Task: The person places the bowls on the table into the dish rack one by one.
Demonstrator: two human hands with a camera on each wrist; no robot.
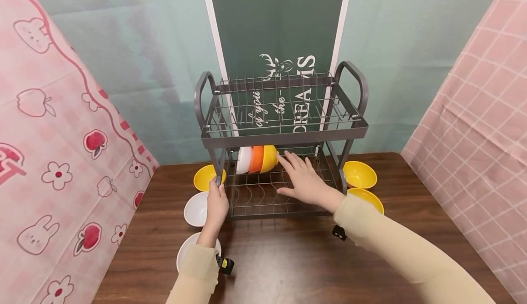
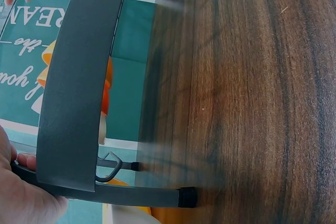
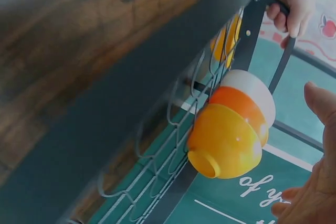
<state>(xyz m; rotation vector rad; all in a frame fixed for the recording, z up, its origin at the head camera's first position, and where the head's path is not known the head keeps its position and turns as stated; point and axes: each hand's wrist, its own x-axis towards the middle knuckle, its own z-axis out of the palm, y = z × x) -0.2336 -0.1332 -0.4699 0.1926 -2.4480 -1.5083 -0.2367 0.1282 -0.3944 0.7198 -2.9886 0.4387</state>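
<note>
A dark two-tier dish rack (image 1: 284, 138) stands on the table. On its lower tier, three nested bowls lie on their sides: a white bowl (image 1: 244, 160), an orange bowl (image 1: 257, 159) and a yellow bowl (image 1: 269, 158). My left hand (image 1: 217, 203) grips the rack's left front post, its fingers curled round the bar in the right wrist view. Between the two tiers, my right hand (image 1: 305, 181) is spread open beside the yellow bowl. The right wrist view shows a gap between this hand (image 3: 315, 166) and the nested bowls.
Left of the rack are a yellow bowl (image 1: 204, 177) and two white bowls, one (image 1: 196, 210) behind the other (image 1: 187, 251), which my left forearm partly covers. Two yellow bowls (image 1: 360, 174) sit at the right. Fabric curtains (image 1: 164, 66) hang behind the wooden table (image 1: 271, 258).
</note>
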